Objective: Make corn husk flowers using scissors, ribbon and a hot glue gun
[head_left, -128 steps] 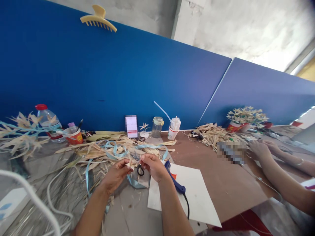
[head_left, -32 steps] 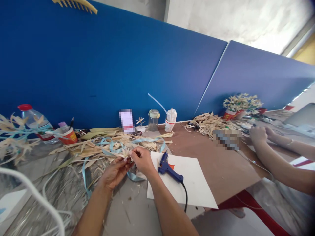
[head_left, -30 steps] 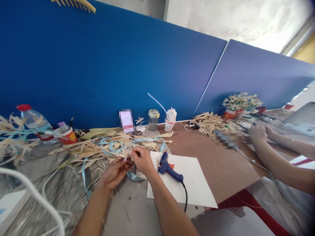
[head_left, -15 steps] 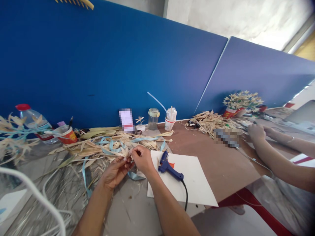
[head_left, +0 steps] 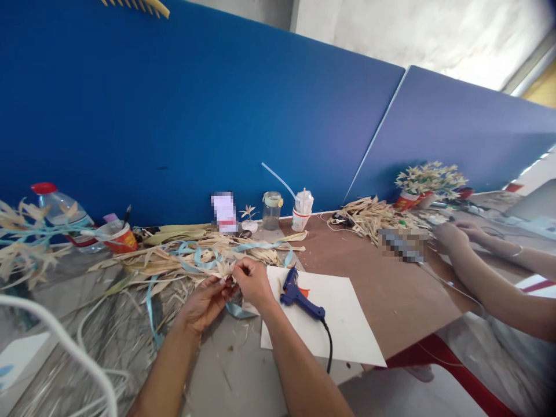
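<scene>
Head view: a blue partition (head_left: 226, 104) stood behind the grey-and-brown worktable (head_left: 221, 370), where dried husk strips (head_left: 160, 252) lay heaped along the back. Right of the person's forearms, a white sheet (head_left: 343, 324) bore a blue hot-glue gun (head_left: 302, 298), its cord trailing off the near edge. Low over the table, just in front of the heap, the left hand (head_left: 206, 304) and right hand (head_left: 254, 284) pinched a small husk flower (head_left: 225, 269) between their fingertips, though the exact grip seemed too fine to make out.
</scene>
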Demonstrator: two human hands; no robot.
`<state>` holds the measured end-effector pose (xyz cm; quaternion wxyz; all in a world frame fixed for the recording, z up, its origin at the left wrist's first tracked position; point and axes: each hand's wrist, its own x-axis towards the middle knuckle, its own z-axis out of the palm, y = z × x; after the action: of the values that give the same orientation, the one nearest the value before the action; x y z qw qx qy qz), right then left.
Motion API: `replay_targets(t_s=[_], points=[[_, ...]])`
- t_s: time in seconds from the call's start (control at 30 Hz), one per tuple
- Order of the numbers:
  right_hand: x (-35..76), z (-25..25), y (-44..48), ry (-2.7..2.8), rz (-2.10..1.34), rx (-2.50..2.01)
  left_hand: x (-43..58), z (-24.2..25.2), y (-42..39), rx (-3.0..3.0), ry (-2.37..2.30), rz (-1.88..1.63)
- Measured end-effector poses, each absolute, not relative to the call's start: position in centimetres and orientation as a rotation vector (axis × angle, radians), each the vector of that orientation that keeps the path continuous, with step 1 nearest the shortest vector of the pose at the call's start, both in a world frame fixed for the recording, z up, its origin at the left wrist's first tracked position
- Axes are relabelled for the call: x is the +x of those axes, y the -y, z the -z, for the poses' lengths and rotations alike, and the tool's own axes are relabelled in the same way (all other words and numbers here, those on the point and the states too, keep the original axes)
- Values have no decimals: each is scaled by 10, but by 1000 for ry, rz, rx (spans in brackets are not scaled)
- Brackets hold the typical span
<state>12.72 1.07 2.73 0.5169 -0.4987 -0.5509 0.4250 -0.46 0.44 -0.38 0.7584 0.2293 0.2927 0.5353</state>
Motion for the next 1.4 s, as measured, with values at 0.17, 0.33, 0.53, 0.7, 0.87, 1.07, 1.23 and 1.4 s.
replay_targets(t_s=[0.17, 0.33, 0.53, 0.7, 0.87, 1.07, 1.23, 1.4], points=[[126, -29, -9, 1289, -1098, -1128, -4, 4, -5, 521, -622, -1177], [125, -31, -9, 1239, -1176, -1059, -5, 2, -5, 539, -630, -1193], [126, -30, -9, 1121, -1299, -944, -4, 0, -5, 593, -632, -1221], [128, -29, -10, 1126, -1333, -903, -7, -1, -4, 640, -622, -1221], [129, -26, -11, 1241, -1214, -949, -9, -2, -3, 656, -620, -1185], [131, -24, -11, 1364, -1039, -1000, -9, -1, -2, 646, -630, -1169], [133, -22, -11, 1420, -936, -1045, -9, 1, -2, 647, -608, -1151], [132, -26, -9, 1412, -958, -1043, -8, -1, -1, 627, -601, -1161]])
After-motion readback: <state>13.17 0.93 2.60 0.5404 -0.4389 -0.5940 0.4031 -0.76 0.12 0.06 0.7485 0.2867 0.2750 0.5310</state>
